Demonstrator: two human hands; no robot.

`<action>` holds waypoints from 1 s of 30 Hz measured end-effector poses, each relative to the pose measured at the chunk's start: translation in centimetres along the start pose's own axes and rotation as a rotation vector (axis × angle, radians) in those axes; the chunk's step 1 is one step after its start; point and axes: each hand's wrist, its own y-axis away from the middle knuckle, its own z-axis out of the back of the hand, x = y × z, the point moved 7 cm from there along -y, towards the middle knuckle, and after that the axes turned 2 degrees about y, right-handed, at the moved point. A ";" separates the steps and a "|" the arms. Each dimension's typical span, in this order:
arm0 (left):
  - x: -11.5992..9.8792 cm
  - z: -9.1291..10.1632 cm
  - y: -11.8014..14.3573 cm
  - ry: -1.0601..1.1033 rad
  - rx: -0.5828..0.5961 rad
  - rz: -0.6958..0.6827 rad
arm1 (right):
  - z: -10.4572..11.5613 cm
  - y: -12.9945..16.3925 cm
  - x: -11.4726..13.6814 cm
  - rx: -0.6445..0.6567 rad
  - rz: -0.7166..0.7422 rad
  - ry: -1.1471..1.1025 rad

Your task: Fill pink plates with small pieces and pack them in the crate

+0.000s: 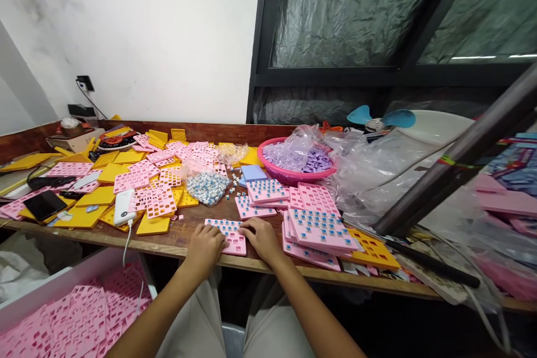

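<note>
A pink keyboard plate lies near the table's front edge, with blue switches in its upper rows and bare square holes lower down. My left hand rests over its left side, fingers curled onto the plate. At its upper right corner, my right hand has thumb and fingers bent together; whatever is between the fingertips is too small to tell. Behind my hands sits a clear bag of blue-and-white switches, with several loose switches beside it. Plates fitted with blue switches are stacked to the right, others just behind.
A pink basket of purple pieces stands at the back. Yellow plates and pink plates cover the left side, with a white power bank and phone. A dark slanted post rises at right. Below left, a white bin holds pink plates.
</note>
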 end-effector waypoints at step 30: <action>8.7 -4.5 -14.7 0.198 0.001 -0.162 | 0.1 -12.3 2.3 0.350 0.042 0.834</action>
